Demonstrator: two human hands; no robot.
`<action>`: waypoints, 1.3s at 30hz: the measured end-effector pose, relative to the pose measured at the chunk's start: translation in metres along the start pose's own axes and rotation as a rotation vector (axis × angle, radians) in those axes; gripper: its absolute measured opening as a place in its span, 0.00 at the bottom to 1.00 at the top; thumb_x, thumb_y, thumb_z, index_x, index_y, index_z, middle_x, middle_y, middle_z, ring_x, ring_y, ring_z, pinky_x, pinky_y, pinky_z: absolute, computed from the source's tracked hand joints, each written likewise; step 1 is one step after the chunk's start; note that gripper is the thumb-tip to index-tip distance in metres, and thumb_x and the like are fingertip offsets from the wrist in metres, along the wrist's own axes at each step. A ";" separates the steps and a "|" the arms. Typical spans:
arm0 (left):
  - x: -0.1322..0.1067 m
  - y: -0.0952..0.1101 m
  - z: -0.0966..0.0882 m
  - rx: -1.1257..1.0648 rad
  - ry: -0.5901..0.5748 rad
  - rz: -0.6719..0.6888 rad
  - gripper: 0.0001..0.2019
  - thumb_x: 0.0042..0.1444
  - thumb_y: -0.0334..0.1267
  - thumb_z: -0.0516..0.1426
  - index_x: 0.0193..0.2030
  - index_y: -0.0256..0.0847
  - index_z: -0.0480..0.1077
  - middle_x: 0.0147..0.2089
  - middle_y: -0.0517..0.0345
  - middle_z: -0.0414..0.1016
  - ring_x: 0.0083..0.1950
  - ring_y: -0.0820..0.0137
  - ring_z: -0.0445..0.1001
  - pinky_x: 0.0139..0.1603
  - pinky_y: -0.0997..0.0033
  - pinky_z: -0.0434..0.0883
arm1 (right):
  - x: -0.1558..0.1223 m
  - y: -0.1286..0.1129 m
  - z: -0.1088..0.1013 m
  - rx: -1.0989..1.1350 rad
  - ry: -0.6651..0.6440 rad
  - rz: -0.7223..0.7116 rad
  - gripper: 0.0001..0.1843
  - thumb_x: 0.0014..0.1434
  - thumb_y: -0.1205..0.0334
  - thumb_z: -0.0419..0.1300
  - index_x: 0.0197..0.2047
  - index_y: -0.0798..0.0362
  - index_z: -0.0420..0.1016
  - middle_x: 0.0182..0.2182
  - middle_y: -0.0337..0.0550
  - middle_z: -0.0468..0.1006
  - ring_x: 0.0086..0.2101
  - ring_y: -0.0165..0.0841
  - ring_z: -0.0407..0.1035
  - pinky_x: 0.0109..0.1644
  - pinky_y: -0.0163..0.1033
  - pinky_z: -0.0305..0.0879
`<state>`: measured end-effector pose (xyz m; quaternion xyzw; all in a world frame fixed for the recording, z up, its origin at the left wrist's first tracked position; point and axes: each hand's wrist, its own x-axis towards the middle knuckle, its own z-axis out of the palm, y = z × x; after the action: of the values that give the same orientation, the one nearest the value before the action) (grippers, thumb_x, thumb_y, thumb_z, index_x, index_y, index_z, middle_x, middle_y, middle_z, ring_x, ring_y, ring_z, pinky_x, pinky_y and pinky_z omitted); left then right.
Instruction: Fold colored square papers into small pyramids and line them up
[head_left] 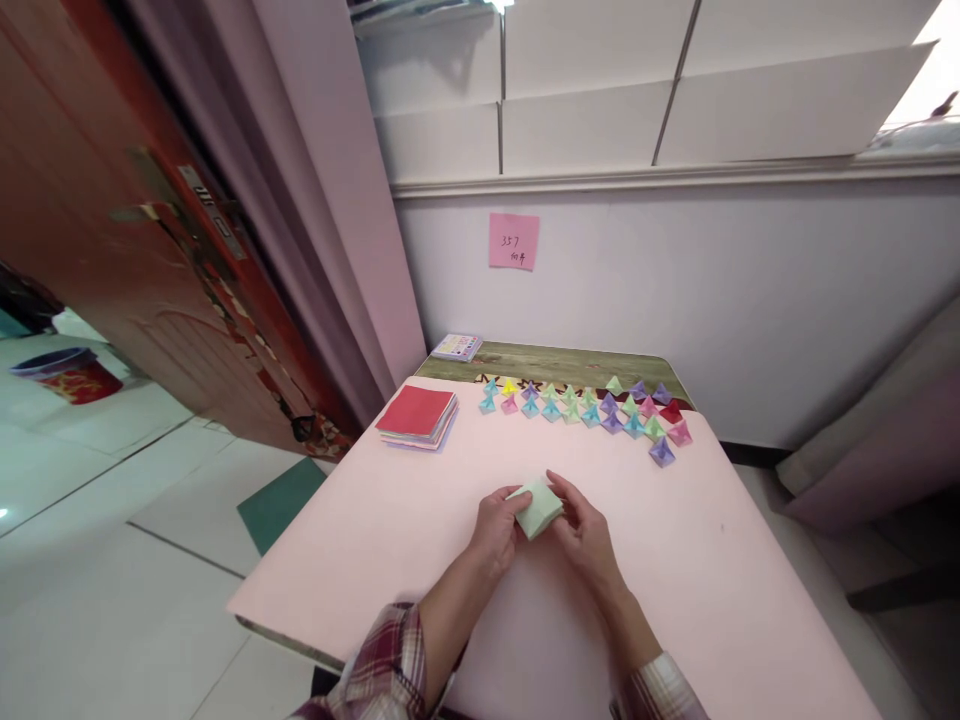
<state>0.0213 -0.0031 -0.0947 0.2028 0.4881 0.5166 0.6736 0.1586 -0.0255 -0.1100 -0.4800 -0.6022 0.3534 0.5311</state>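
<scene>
A small folded piece of pale green paper [537, 508] sits between both hands, just above the pink tabletop [390, 540]. My left hand [495, 528] pinches its left edge with curled fingers. On the right edge, my right hand [583, 532] holds it with thumb and fingertips closed. Both forearms come up from the bottom of the view in plaid sleeves.
Several small folded paper shapes [592, 408] in mixed colours lie in rows at the table's far side. A stack of coloured paper squares [418, 414] with red on top lies at the left. A paper pack [456, 347] rests by the wall. A wooden door [135, 250] stands left.
</scene>
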 end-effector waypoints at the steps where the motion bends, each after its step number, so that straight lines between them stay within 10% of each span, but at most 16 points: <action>1: 0.001 0.001 -0.001 0.015 0.008 0.025 0.17 0.37 0.36 0.67 0.35 0.34 0.72 0.27 0.56 0.76 0.27 0.70 0.73 0.29 0.71 0.68 | 0.001 -0.002 0.000 0.125 0.013 0.084 0.27 0.55 0.65 0.53 0.59 0.53 0.67 0.47 0.51 0.77 0.41 0.39 0.75 0.41 0.42 0.75; 8: 0.006 -0.002 -0.004 0.191 -0.043 0.201 0.15 0.41 0.41 0.66 0.35 0.35 0.72 0.26 0.59 0.74 0.25 0.73 0.69 0.27 0.74 0.67 | 0.003 0.003 0.004 0.327 0.111 0.441 0.21 0.52 0.49 0.63 0.42 0.57 0.76 0.34 0.50 0.81 0.34 0.41 0.76 0.34 0.42 0.74; 13: 0.013 -0.002 -0.008 0.308 -0.205 0.297 0.18 0.49 0.42 0.62 0.47 0.37 0.71 0.25 0.62 0.72 0.25 0.74 0.68 0.28 0.75 0.65 | 0.006 0.013 0.007 0.330 0.218 0.417 0.20 0.53 0.51 0.62 0.44 0.56 0.74 0.25 0.41 0.78 0.26 0.35 0.73 0.29 0.38 0.71; 17: 0.021 0.004 -0.013 0.361 -0.351 0.320 0.09 0.52 0.38 0.58 0.38 0.36 0.76 0.30 0.58 0.74 0.31 0.72 0.70 0.34 0.74 0.67 | 0.007 0.017 0.006 0.372 0.248 0.395 0.15 0.53 0.55 0.60 0.40 0.55 0.76 0.26 0.40 0.77 0.27 0.35 0.72 0.30 0.38 0.71; 26: 0.026 0.012 -0.024 0.150 -0.540 0.095 0.14 0.54 0.41 0.59 0.44 0.36 0.73 0.35 0.51 0.76 0.36 0.66 0.74 0.40 0.64 0.70 | 0.007 0.002 -0.009 0.515 0.016 0.390 0.17 0.52 0.56 0.63 0.44 0.53 0.77 0.33 0.45 0.80 0.36 0.41 0.74 0.46 0.47 0.68; 39: 0.026 0.013 -0.027 0.132 -0.590 0.113 0.22 0.42 0.30 0.68 0.47 0.38 0.71 0.42 0.50 0.77 0.44 0.66 0.75 0.46 0.68 0.68 | 0.006 0.008 -0.010 0.528 -0.026 0.427 0.24 0.46 0.55 0.71 0.46 0.51 0.74 0.30 0.41 0.79 0.33 0.36 0.74 0.41 0.40 0.68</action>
<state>-0.0090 0.0188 -0.1086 0.4143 0.2919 0.4391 0.7419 0.1697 -0.0183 -0.1135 -0.4368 -0.3826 0.6063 0.5434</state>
